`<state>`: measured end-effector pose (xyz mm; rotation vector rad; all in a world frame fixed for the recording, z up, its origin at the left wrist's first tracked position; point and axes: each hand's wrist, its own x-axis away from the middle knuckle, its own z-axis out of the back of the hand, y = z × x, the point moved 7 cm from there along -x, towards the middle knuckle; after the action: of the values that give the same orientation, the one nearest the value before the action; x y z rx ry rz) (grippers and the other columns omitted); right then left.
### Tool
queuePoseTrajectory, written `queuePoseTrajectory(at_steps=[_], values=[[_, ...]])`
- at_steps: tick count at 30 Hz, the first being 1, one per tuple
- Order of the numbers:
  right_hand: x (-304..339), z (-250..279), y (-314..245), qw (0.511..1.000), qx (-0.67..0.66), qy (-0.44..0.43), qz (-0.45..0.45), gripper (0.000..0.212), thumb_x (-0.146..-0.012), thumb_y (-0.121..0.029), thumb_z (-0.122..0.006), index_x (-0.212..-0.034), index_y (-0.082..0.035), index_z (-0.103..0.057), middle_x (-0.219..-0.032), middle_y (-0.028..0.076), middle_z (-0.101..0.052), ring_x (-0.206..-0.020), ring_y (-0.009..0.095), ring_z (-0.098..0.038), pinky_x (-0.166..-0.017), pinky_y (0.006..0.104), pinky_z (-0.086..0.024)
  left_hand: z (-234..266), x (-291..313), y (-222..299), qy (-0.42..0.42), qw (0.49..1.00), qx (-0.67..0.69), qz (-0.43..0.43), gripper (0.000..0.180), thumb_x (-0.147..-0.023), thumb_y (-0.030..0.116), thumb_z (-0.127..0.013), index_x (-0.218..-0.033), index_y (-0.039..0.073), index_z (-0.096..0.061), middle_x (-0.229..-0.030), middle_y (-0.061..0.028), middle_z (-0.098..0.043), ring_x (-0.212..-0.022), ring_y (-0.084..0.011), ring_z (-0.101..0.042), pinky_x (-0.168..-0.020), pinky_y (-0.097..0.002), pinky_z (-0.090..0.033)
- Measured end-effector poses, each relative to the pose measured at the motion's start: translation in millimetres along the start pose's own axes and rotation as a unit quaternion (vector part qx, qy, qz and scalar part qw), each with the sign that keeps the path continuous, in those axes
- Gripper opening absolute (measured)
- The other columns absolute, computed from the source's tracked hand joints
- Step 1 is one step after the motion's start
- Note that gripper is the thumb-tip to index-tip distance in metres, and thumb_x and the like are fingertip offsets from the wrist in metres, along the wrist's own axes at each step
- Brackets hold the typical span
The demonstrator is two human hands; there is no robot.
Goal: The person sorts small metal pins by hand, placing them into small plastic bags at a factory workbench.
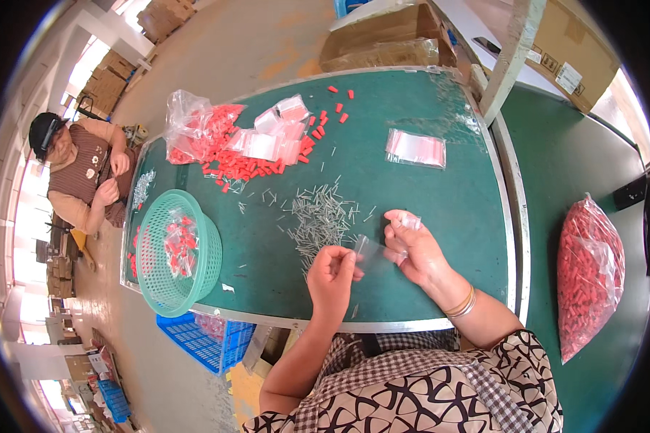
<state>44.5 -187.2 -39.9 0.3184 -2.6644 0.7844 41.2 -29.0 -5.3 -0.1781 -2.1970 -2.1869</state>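
Observation:
My left hand [330, 280] pinches one edge of a small clear plastic bag [370, 254] near the table's front edge. On the bag's other side my right hand [419, 252] is closed, with the bag's far edge at its fingers. Something whitish shows at the right fingertips; I cannot make out what it is. Just beyond my left hand lies a loose pile of thin metal screws or nails [318, 220]. Farther off, a heap of small red plastic plugs [256, 167] spreads over the green table [426, 195], partly under several flat bags [271, 141].
A green basket [213, 249] with bagged red pieces stands at the left. One stack of small bags [416, 149] lies at the back right. A large sack of red plugs [591, 270] sits on the right-hand surface. A person [87, 159] works beyond the left edge.

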Motion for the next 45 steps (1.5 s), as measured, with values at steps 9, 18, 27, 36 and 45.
queuePoseTrajectory(at_steps=[9, 18, 27, 36, 45], values=[[5.5, -5.5, -14.6, 0.917, 0.395, 0.002, 0.048, 0.035, -0.090, -0.031, -0.064, -0.067, -0.006, -0.054, -0.055, -0.004, -0.044, -0.048, 0.005, -0.037, -0.044, 0.0239, -0.029, 25.8, -10.2, 26.0, 0.006, 0.980, -0.161, -0.121, 0.002, -0.086, 0.001, -0.062, -0.088, 0.001, -0.061, -0.078, -0.0045, -0.064, -0.065, -0.0106, -0.058, -0.061, -0.0222, -0.046], [21.2, -46.9, 2.5, 0.843, 0.500, -0.162, 0.117, 0.018, -0.090, -0.017, -0.061, -0.096, -0.002, -0.068, -0.078, 0.003, -0.066, -0.077, 0.010, -0.059, -0.072, 0.0265, -0.049, -7.2, -13.5, 74.3, -0.207, 0.877, -0.305, -0.307, 0.014, -0.076, -0.001, -0.065, -0.089, 0.004, -0.062, -0.081, -0.0082, -0.063, -0.073, -0.0287, -0.056, -0.064, -0.0355, -0.046], [14.1, -25.4, 3.1, 0.904, 0.424, -0.048, 0.024, 0.015, -0.089, -0.018, -0.063, -0.091, -0.004, -0.068, -0.073, -0.002, -0.062, -0.057, 0.003, -0.048, -0.049, 0.0194, -0.039, 9.5, -16.1, 3.5, -0.079, 0.997, -0.022, 0.013, 0.010, -0.086, 0.005, -0.063, -0.095, 0.000, -0.062, -0.077, 0.0015, -0.059, -0.069, -0.0038, -0.052, -0.062, -0.0193, -0.042], [14.7, -31.9, -2.8, 0.825, 0.530, -0.074, 0.183, 0.009, -0.085, -0.012, -0.067, -0.086, -0.004, -0.069, -0.066, 0.000, -0.060, -0.054, 0.005, -0.049, -0.049, 0.0218, -0.041, 11.5, -18.7, 11.7, -0.117, 0.978, -0.168, -0.038, 0.005, -0.087, 0.004, -0.061, -0.089, 0.000, -0.063, -0.075, 0.0019, -0.059, -0.065, -0.0037, -0.051, -0.058, -0.0192, -0.041], [21.1, -38.0, 0.5, 0.800, 0.585, -0.051, 0.123, 0.024, -0.084, -0.019, -0.068, -0.073, -0.003, -0.054, -0.057, 0.006, -0.050, -0.052, 0.016, -0.046, -0.051, 0.0311, -0.041, 5.1, -14.7, 3.0, -0.106, 0.993, -0.050, 0.009, 0.006, -0.088, 0.005, -0.060, -0.091, 0.000, -0.063, -0.074, 0.0021, -0.059, -0.064, -0.0037, -0.051, -0.058, -0.0190, -0.041]])
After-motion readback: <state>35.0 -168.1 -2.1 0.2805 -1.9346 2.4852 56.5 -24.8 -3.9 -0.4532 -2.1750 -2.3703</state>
